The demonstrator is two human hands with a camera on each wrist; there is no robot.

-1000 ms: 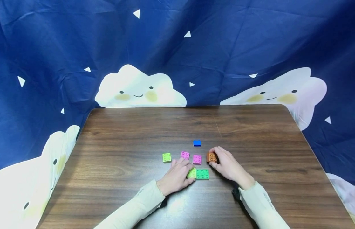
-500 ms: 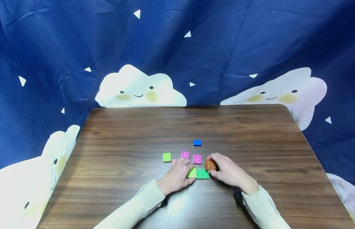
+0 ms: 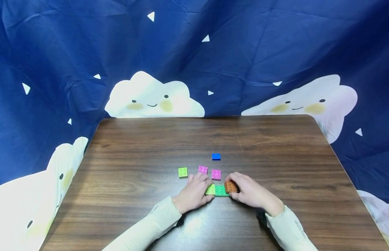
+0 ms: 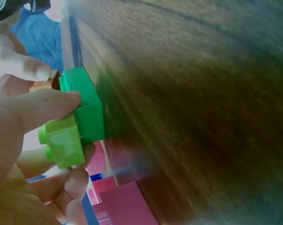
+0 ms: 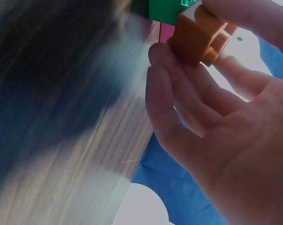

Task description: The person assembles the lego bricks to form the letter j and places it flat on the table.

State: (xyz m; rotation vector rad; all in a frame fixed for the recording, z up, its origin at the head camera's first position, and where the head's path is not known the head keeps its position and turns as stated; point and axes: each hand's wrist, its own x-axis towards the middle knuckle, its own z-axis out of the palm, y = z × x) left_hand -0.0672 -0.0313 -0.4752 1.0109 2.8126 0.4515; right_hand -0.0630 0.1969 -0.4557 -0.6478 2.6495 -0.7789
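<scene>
My left hand (image 3: 193, 194) pinches a lime-green toy brick (image 4: 65, 141) between thumb and fingers. That brick sits on one end of a longer green brick (image 3: 219, 190), its studs facing up, and the thumb tip reaches onto the green one. My right hand (image 3: 253, 192) holds an orange brick (image 5: 197, 33) between thumb and fingers, over the right end of the green brick. In the head view the orange brick overlaps the green brick's right studs. In the left wrist view the orange brick (image 4: 48, 82) shows just behind the green one, partly hidden by fingers.
Beyond the hands, two pink bricks (image 3: 216, 174) lie on the brown wooden table (image 3: 138, 150), one partly behind the left fingers. A second lime-green brick (image 3: 183, 172) lies to the left, and a blue brick (image 3: 216, 157) farther back. A blue cloud-print curtain (image 3: 232, 52) hangs behind.
My right hand has brought the orange brick toward me and slightly left, from beyond the green brick to over its right end. The left hand has stayed in place.
</scene>
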